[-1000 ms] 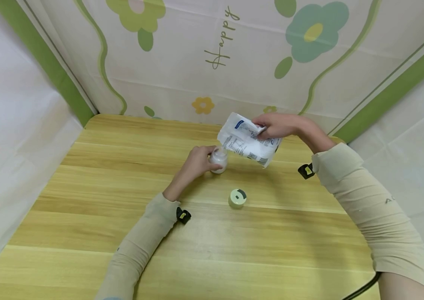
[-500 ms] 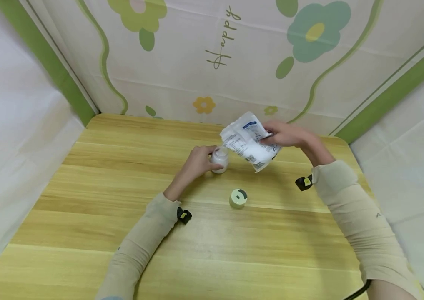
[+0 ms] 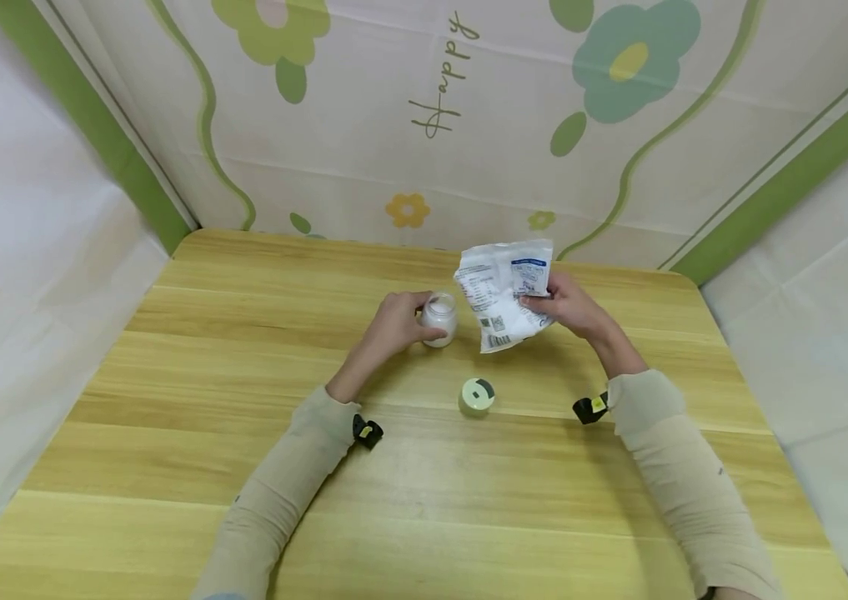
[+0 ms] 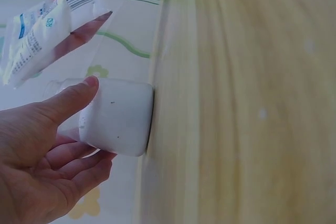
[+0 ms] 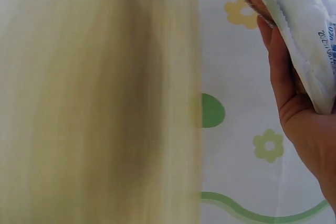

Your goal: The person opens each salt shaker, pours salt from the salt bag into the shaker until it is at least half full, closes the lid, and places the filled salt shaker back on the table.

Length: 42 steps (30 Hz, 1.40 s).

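Observation:
My left hand [image 3: 393, 325] holds a small clear jar [image 3: 440, 321] upright on the table, thumb on one side and fingers round the other. White contents fill much of the jar [image 4: 123, 114], and its mouth is uncovered. Just right of it, my right hand [image 3: 577, 307] grips a white printed bag [image 3: 502, 292] above the table, thumb on the printed face. In the right wrist view the fingers [image 5: 281, 66] lie behind the bag [image 5: 299, 30]. A pale green cap [image 3: 476, 397] stands on the table in front of the jar, touched by neither hand.
The wooden table [image 3: 408, 500] ends at the back against a flower-patterned curtain [image 3: 363, 150]. White fabric walls [image 3: 26, 208] with green borders rise on both sides. A small black camera [image 3: 368, 432] sits at the left wrist and another black camera [image 3: 590, 408] at the right.
My right hand has lowered toward me and turned the bag more upright, its open-looking corner moving away from the jar's mouth. The left hand, jar and cap have stayed put.

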### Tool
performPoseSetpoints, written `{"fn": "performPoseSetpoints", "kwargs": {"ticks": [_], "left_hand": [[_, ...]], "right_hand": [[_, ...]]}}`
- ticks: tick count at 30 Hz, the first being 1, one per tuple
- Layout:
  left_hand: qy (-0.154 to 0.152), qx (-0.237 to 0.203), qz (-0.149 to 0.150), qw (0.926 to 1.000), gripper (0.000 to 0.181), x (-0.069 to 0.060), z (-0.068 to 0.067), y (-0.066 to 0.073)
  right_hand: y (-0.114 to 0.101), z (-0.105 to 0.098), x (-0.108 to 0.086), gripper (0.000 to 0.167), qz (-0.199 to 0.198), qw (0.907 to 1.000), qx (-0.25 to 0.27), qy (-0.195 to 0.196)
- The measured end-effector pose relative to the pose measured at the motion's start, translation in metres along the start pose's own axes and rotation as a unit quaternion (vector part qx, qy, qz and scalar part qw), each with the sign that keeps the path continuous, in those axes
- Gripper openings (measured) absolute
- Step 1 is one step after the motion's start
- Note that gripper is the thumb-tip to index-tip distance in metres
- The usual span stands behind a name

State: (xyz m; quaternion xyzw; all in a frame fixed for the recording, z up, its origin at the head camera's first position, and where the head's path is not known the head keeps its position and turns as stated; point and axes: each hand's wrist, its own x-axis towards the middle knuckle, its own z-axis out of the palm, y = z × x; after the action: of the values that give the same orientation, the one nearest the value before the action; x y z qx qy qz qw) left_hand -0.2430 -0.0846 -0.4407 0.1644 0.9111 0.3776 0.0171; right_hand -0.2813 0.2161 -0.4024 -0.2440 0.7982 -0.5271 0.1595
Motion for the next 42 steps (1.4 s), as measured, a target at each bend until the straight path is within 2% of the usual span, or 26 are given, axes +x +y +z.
{"fn": "performPoseSetpoints", "kwargs": {"ticks": [11, 16, 20, 26, 31, 38, 42], "left_hand": [[0.000, 0.001, 0.002, 1.0000, 0.065, -0.001, 0.001, -0.001], [0.000, 0.001, 0.003, 1.0000, 0.066, -0.001, 0.001, -0.001], [0.001, 0.006, 0.001, 1.0000, 0.066, -0.001, 0.001, -0.003], [0.000, 0.007, 0.004, 1.0000, 0.067, 0.000, 0.001, -0.004], [0.002, 0.011, 0.007, 0.9999, 0.066, -0.002, -0.001, -0.004], [0.002, 0.009, 0.007, 0.9999, 0.066, -0.002, -0.003, -0.004], [0.005, 0.011, 0.007, 0.9999, 0.065, -0.002, -0.005, -0.004]], "right_hand": [[0.020, 0.009, -0.016, 0.040, -0.016, 0.9934, 0.086, 0.074], [0.027, 0.007, -0.023, 0.042, -0.025, 0.9905, 0.085, 0.105], [0.032, 0.006, -0.027, 0.045, -0.017, 0.9907, 0.062, 0.120], [0.038, 0.006, -0.033, 0.047, 0.017, 0.9881, 0.023, 0.151], [0.042, 0.008, -0.035, 0.048, 0.038, 0.9861, -0.014, 0.161], [0.047, 0.005, -0.043, 0.042, 0.049, 0.9752, -0.106, 0.188], [0.053, 0.001, -0.052, 0.046, 0.059, 0.9747, -0.123, 0.177]]}}
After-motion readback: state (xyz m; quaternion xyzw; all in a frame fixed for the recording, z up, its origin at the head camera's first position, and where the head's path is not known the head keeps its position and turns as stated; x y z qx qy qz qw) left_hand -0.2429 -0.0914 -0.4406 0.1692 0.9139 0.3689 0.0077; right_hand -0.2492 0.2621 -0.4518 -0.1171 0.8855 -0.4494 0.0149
